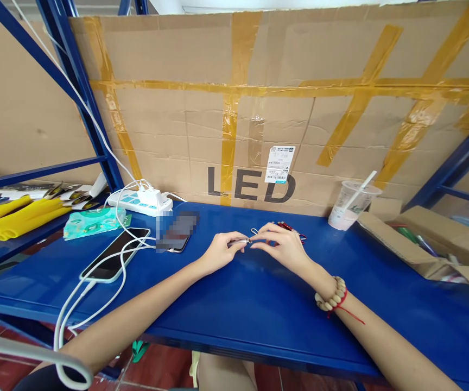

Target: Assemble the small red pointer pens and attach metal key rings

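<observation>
My left hand (221, 253) is closed, with a small, slim silvery piece (240, 241) pinched between thumb and fingers. Close to its right end, my right hand (285, 247) holds its thumb and forefinger together in a pinch around a tiny part that is too small to name. Both hands hover just over the blue tabletop (234, 304). Behind the right hand lie several shiny red pieces (302, 237), partly hidden by it, and a small metal loop (254, 231). A beaded bracelet with a red string circles my right wrist.
Left are a phone (114, 255) with white cables, a second phone (183, 232), a power strip (153, 203) and a tissue pack (94, 221). At right stand a plastic cup (350, 206) with a straw and an open cardboard box (405, 252). Taped cardboard (157, 136) forms the back.
</observation>
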Demonstrator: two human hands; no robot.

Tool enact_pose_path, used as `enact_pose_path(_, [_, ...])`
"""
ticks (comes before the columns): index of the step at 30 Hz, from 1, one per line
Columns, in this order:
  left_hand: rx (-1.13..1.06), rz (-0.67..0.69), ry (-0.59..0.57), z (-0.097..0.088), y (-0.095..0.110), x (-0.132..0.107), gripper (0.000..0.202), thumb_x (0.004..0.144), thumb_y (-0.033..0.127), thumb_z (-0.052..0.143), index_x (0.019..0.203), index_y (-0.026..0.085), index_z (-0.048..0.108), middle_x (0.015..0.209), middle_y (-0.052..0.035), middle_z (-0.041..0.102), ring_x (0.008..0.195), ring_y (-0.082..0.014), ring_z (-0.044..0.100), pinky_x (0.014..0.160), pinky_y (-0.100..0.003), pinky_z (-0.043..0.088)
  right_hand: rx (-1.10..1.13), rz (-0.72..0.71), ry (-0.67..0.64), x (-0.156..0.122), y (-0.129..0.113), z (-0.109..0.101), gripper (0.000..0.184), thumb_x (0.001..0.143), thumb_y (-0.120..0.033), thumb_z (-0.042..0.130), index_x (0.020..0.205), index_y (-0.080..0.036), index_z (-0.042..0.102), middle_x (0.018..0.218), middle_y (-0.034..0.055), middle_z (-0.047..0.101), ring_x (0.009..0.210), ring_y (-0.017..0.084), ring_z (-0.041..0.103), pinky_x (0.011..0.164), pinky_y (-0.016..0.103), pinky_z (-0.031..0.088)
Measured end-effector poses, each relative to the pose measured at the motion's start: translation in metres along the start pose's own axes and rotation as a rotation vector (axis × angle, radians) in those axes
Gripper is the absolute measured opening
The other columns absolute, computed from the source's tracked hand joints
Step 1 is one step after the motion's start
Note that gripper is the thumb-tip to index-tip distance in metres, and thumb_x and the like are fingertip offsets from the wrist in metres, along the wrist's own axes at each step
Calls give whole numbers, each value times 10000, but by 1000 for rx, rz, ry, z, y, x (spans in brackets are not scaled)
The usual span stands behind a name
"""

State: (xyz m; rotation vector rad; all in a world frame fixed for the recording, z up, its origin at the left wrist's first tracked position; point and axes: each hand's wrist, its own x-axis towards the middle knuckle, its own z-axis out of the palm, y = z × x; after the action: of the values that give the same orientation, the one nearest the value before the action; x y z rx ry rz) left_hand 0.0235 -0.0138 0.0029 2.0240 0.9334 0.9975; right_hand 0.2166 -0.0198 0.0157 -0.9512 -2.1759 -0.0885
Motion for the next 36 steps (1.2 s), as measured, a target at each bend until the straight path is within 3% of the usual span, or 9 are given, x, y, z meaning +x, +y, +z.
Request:
enact_pose_path(4, [-6, 9, -79, 1, 0, 0, 220, 825, 261, 477, 876, 129, 646, 698, -25, 645, 695, -131, 585, 687, -225, 453, -92, -121, -7, -1, 0, -2, 247, 845, -374, 527, 759, -244, 718, 798, -10, 658, 646, 66, 601, 496, 172, 370])
enact_pose_path(9, [20, 14, -148, 0, -1, 0, 232, 838, 280, 448, 838, 146, 637, 696, -9, 633, 678, -121, 556, 686, -224, 429, -119, -173, -89, 0, 1, -9, 233, 853, -350, 522, 771, -246, 714, 836, -12, 648, 646, 57, 591, 485, 172, 354])
enact_pose_path(13, [-47, -14, -207, 1, -2, -1, 193, 839, 283, 455, 845, 145, 590, 663, 4, 600, 667, -113, 546, 692, -229, 424, -81, -171, -116, 0, 3, -9, 246, 859, -331, 515, 745, -230, 708, 831, -6, 641, 653, 61, 588, 509, 172, 366])
enact_pose_path(19, [-146, -30, -192, 4, 0, -6, 149, 825, 272, 485, 727, 165, 453, 649, 11, 587, 631, -100, 544, 644, -222, 422, 69, -89, -130, 0, 2, -8, 236, 811, -362, 572, 687, -208, 700, 762, 8, 629, 678, 89, 588, 552, 179, 397])
enact_pose_path(25, [-77, 22, -113, 7, -3, -10, 147, 812, 238, 496, 696, 168, 439, 631, 15, 584, 606, -96, 548, 605, -210, 430, 242, 76, -154, 0, -1, 0, 224, 776, -366, 610, 667, -184, 680, 718, 20, 624, 669, 117, 589, 634, 232, 463])
enact_pose_path(28, [-16, 54, -63, 8, -5, -11, 137, 808, 231, 498, 697, 172, 443, 653, 9, 608, 635, -110, 588, 631, -219, 459, 376, 240, -128, -2, -6, 8, 270, 723, -417, 643, 648, -160, 671, 680, 34, 614, 586, 120, 576, 513, 233, 472])
enact_pose_path(32, [84, 121, -24, 5, -8, -10, 129, 817, 249, 492, 712, 176, 474, 756, -24, 657, 817, -167, 640, 681, -234, 488, 629, 608, -191, -3, -12, 15, 339, 632, -459, 689, 685, -124, 671, 568, 20, 589, 423, 94, 514, 316, 195, 399])
enact_pose_path(36, [97, 130, -28, 2, -9, -7, 140, 823, 301, 505, 757, 178, 506, 899, -46, 681, 847, -174, 649, 726, -247, 500, 704, 703, -194, -2, -10, 15, 322, 602, -412, 718, 719, -113, 682, 484, -7, 559, 384, 67, 467, 302, 165, 385])
